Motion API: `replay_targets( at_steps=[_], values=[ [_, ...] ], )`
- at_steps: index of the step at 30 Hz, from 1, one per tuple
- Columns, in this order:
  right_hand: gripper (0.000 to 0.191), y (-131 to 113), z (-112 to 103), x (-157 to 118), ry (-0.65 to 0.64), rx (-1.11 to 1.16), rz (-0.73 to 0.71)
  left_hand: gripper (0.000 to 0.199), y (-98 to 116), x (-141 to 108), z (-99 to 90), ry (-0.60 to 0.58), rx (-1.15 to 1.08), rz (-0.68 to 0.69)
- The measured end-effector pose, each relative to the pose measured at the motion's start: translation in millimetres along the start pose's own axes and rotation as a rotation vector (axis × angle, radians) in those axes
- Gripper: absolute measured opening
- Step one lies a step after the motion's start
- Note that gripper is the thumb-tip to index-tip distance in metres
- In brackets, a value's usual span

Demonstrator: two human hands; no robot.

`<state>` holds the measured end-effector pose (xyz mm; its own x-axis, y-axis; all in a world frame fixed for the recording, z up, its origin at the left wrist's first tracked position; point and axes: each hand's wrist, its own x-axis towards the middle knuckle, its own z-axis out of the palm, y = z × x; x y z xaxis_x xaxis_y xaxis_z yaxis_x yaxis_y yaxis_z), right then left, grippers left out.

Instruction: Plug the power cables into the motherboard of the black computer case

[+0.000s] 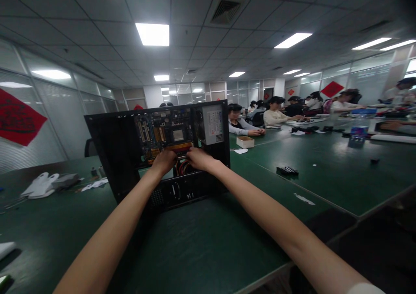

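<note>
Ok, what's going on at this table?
Someone has both hands in an open computer case standing on the green table. The left hand and right hand are at the motherboard's lower part, by the red-and-yellow slots; what they grip, if anything, is unclear. Cables bunch just below, and the power supply sits upper right.

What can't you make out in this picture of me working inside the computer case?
All in the head view:
- Whatever the left hand and right hand grip: fingertips hidden by the hands themselves.
- The coloured wires: partly hidden by the right hand.
- Print on the power supply: too small and blurred.
- A white object: cut off by the left edge.
</note>
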<state>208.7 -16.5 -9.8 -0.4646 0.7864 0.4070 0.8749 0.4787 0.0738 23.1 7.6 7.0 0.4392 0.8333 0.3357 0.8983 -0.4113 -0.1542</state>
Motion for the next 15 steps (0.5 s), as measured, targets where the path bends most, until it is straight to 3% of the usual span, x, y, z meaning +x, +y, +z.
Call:
replay_targets(
  at_steps=[8,15],
  values=[
    [0.025,8,9,29,0.011,-0.114,-0.301,0.029,-2,0,3.8,0.047,0.046,0.032],
    [0.024,7,12,28,0.041,-0.163,-0.221,0.025,-4,0,3.6,0.036,0.012,0.007]
  ],
)
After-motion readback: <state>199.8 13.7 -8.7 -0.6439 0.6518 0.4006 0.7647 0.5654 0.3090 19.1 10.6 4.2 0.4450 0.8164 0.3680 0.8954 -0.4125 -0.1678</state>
